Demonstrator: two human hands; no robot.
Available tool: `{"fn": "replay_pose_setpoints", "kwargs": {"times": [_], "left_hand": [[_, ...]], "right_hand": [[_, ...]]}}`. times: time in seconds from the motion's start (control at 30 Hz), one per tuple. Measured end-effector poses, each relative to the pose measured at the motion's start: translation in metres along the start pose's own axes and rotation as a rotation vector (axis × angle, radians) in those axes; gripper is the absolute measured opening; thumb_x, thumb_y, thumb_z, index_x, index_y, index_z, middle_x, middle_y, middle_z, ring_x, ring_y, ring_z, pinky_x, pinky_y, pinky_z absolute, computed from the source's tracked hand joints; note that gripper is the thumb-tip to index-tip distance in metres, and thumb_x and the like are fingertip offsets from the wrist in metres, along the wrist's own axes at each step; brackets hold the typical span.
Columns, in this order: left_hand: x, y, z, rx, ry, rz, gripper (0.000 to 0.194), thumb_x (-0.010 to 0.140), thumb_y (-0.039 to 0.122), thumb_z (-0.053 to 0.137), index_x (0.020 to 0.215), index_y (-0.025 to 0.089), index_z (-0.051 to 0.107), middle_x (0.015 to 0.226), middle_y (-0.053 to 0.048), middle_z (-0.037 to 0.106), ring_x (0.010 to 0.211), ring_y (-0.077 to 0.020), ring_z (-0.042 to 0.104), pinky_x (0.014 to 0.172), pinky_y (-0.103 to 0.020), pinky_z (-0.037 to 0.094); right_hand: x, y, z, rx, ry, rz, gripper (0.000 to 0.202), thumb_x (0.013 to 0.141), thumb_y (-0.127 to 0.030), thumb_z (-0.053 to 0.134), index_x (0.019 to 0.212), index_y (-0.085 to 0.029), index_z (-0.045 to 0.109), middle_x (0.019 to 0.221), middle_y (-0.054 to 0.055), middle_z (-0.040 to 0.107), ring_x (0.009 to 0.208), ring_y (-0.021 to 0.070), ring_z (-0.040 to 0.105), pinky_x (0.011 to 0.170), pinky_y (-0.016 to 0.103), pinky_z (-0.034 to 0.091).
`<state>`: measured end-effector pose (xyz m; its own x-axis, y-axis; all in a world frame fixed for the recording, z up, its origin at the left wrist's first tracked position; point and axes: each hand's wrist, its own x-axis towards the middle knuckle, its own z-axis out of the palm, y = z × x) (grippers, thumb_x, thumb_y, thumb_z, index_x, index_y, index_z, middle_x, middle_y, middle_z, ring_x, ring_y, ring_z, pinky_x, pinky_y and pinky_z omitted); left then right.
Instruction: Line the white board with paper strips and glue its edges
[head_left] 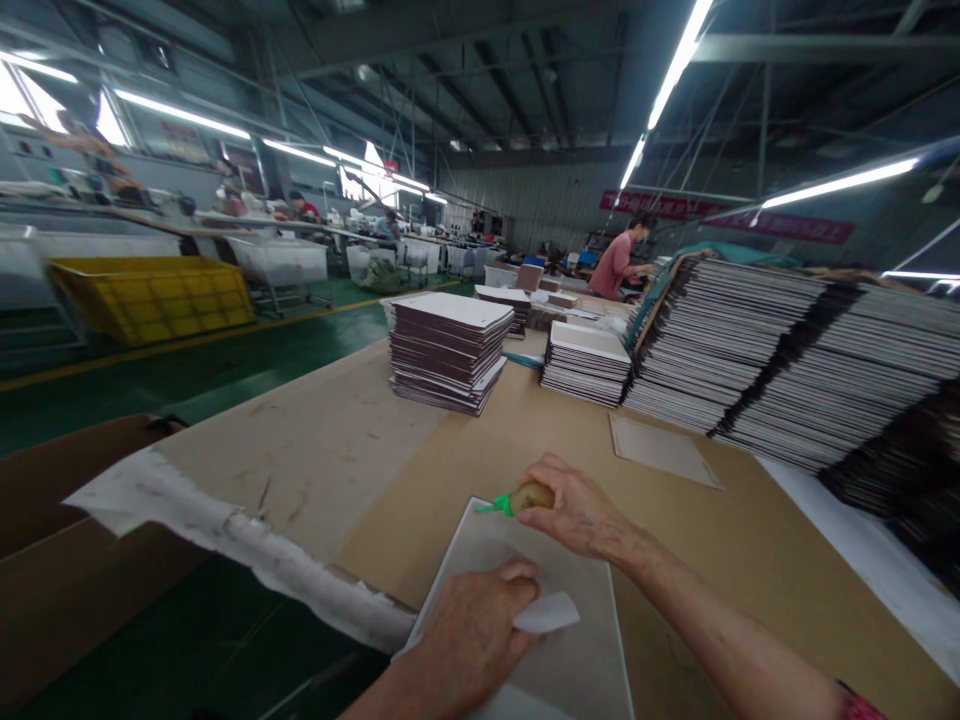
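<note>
A pale flat board (577, 590) lies at the table's near edge, below both hands. My right hand (574, 505) is wrapped round a small squeeze bottle (531, 498) with a green nozzle, whose tip points left over the board's far left corner. Lower down, my left hand (480, 625) rests on the board with its fingers curled, and a small piece of white paper (549, 613) sticks out from between them.
A tall stack of dark-edged boards (450, 350) stands beyond the hands, with a lower stack (585, 360) to its right. Long rows of piled boards (750, 340) fill the right side. One thin sheet (664, 450) lies flat. A person (616, 262) stands farther back.
</note>
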<state>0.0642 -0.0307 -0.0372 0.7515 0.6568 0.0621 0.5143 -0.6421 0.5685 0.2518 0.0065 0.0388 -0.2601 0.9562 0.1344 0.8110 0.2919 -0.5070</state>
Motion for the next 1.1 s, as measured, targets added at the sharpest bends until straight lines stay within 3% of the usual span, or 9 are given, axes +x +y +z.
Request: {"fn": "replay_pose_setpoints", "kwargs": {"times": [0.33, 0.53, 0.67, 1.1], "left_hand": [[0.002, 0.009, -0.008, 0.010, -0.036, -0.020, 0.023, 0.087, 0.025, 0.053, 0.106, 0.024, 0.066, 0.124, -0.001, 0.064, 0.104, -0.0216, 0.064, 0.092, -0.029, 0.049], [0.003, 0.008, -0.009, 0.011, -0.039, -0.024, 0.026, 0.085, 0.023, 0.056, 0.109, 0.026, 0.065, 0.130, 0.003, 0.060, 0.106, -0.0232, 0.064, 0.094, -0.033, 0.050], [0.004, 0.009, -0.009, 0.012, -0.056, -0.018, 0.027, 0.085, 0.023, 0.055, 0.110, 0.025, 0.065, 0.127, 0.000, 0.061, 0.107, -0.0219, 0.063, 0.094, -0.030, 0.049], [0.003, 0.011, -0.009, -0.008, -0.038, -0.024, 0.029, 0.085, 0.022, 0.057, 0.113, 0.027, 0.064, 0.126, 0.002, 0.062, 0.108, -0.0237, 0.062, 0.098, -0.037, 0.050]], "right_hand": [[0.011, -0.015, -0.009, -0.195, -0.067, -0.159, 0.011, 0.077, -0.022, 0.066, 0.088, -0.024, 0.063, 0.089, -0.002, 0.051, 0.081, 0.0111, 0.051, 0.072, 0.026, 0.036], [0.018, -0.028, -0.016, -0.268, -0.123, -0.137, 0.009, 0.077, -0.022, 0.067, 0.084, -0.021, 0.062, 0.089, -0.002, 0.053, 0.077, 0.0108, 0.050, 0.068, 0.025, 0.033], [0.022, -0.034, -0.015, -0.289, -0.128, -0.134, 0.010, 0.078, -0.027, 0.066, 0.082, -0.021, 0.061, 0.090, -0.001, 0.055, 0.075, 0.0115, 0.049, 0.064, 0.026, 0.030], [0.025, -0.040, -0.020, -0.344, -0.136, -0.168, 0.010, 0.072, -0.029, 0.062, 0.075, -0.020, 0.058, 0.083, -0.001, 0.054, 0.069, 0.0112, 0.045, 0.057, 0.026, 0.023]]}}
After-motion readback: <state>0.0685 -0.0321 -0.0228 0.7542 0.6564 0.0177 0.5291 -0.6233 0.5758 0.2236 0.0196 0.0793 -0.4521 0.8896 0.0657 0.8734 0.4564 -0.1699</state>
